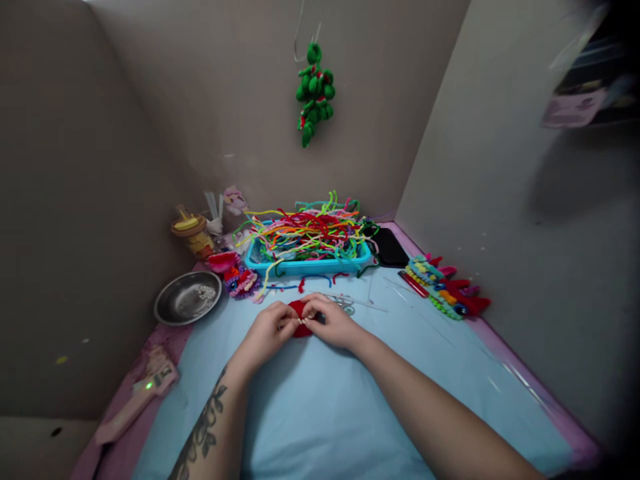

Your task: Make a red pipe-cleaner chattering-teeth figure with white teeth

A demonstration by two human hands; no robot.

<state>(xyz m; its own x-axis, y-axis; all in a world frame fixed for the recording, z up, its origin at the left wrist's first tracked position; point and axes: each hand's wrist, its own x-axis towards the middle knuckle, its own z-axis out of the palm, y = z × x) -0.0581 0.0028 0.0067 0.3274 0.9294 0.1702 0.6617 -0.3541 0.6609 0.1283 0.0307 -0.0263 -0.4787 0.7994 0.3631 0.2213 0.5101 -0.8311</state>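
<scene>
Between my two hands is a small red fuzzy piece, partly covered by my fingers. My left hand pinches it from the left, and my right hand pinches it from the right. Tiny whitish bits show where the fingertips meet; I cannot make out what they are. Just beyond my right hand lie scissors and a thin clear stick. Short pieces of blue pipe cleaner lie on the cloth farther back.
A blue basket heaped with colourful pipe cleaners stands at the back. Leftward are a metal bowl with white bits, a lidded cup and a pink glue gun with a green light. Rightward lie a black phone and fuzzy multicoloured figures.
</scene>
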